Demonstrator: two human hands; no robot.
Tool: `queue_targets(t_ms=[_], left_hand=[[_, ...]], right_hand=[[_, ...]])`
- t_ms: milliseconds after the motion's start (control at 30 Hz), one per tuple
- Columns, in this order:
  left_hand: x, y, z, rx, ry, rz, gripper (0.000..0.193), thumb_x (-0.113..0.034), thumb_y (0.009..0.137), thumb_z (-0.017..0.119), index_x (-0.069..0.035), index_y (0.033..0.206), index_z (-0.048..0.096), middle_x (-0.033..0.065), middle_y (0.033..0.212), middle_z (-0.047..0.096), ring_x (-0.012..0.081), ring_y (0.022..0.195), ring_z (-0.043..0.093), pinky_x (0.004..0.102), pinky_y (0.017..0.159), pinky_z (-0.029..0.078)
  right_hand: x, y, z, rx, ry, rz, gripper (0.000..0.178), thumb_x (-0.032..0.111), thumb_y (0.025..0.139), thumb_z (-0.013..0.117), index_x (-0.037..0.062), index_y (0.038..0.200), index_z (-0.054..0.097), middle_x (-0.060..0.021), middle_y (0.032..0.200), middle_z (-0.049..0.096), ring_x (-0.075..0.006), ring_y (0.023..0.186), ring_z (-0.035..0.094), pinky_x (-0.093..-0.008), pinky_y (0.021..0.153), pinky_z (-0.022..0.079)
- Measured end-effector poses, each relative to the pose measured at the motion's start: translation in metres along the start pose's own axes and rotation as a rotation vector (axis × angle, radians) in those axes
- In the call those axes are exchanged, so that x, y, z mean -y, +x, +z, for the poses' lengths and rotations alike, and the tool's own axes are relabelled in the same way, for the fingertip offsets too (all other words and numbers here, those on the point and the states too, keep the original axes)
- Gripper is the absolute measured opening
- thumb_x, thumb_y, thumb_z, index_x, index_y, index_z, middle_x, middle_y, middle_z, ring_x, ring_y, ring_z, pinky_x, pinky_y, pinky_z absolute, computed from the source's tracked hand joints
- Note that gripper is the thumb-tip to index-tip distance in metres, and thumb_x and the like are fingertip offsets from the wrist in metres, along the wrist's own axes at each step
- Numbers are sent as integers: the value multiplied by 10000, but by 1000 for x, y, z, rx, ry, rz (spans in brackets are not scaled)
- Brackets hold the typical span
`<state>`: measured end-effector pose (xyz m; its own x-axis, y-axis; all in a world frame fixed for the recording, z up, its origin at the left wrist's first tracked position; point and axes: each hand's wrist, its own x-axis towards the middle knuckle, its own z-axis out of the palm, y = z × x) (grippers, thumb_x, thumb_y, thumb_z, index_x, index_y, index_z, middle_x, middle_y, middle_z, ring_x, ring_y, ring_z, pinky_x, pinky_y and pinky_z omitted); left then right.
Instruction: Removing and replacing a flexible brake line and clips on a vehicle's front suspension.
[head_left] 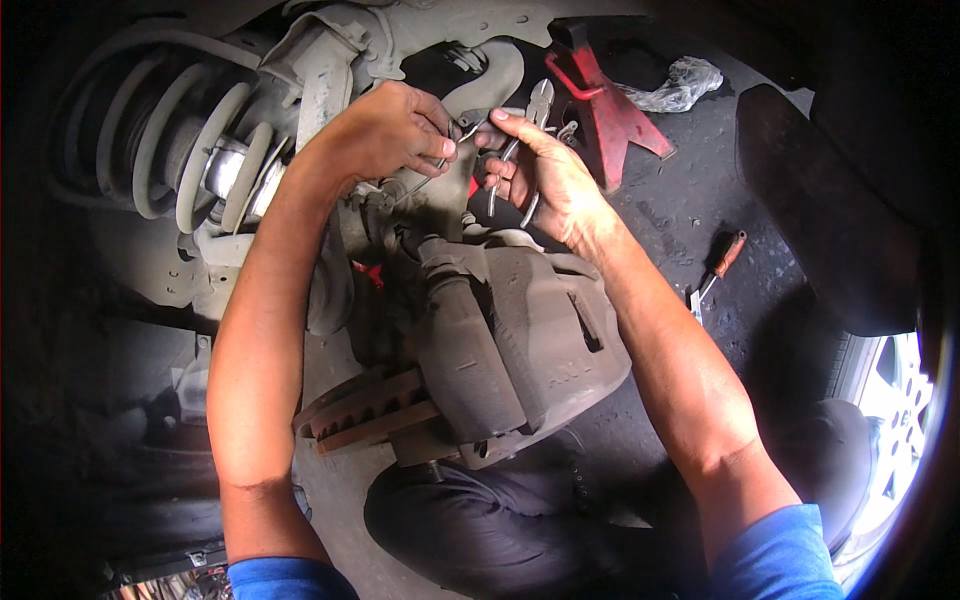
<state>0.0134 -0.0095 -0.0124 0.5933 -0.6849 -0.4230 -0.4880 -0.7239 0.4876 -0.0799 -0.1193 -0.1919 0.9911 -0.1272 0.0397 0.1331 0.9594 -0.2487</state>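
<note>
Left hand (395, 130) is pinching a thin metal piece (469, 131) just beyond the brake caliper (545, 345); right hand (555, 175) is cradling pliers (540, 104), jaws pointing away and biting nothing, thumb and forefinger seemingly meeting the piece's other end. Step looks like fingertip work on that piece, so the next move is probably calling for a steady left pinch and control of the loose pliers. Caliper face is showing raised cast characters; no label is reading clearly on the pliers.

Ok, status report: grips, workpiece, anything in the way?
Left grip pinching thin metal piece. Right grip holding pliers alongside. Brake caliper lower in view, nothing visibly blocking.
</note>
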Motion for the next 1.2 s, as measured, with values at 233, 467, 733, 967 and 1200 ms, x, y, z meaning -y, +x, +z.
queue_targets(t_ms=[233,467,733,967,1200], left_hand=[[-5,-1,0,-8,-34,-38,307,-137,993,672,130,1144,645,198,1002,737,258,929,758,339,833,642],[-2,-2,4,-88,-78,0,256,-75,959,634,148,1081,668,213,933,736,268,837,764,350,784,654],[-9,-6,4,-36,52,2,298,-156,1011,608,95,1170,636,169,979,729,243,903,751,345,837,632],[-11,-7,4,0,74,14,295,-163,981,588,37,1193,638,102,918,722,158,832,716,302,747,599],[-7,-6,3,-44,63,9,276,-162,965,642,31,1162,656,74,911,724,145,826,704,296,741,587]], right_hand=[[-1,-2,-1,-96,-26,40,219,218,973,724,80,1131,661,-116,1026,768,-125,701,640,-278,644,588],[-1,-3,1,-118,-64,25,226,262,1004,680,99,1158,650,-119,1043,768,-115,698,627,-280,655,586],[2,-5,5,-93,-77,40,249,253,988,715,60,1137,660,-114,1042,763,-115,693,617,-275,672,574],[3,-7,7,22,14,41,243,238,972,744,45,1101,670,-101,1036,760,-131,713,627,-289,684,561],[1,-6,6,-7,5,35,228,220,968,748,48,1097,672,-88,1007,758,-132,711,636,-303,670,570]])
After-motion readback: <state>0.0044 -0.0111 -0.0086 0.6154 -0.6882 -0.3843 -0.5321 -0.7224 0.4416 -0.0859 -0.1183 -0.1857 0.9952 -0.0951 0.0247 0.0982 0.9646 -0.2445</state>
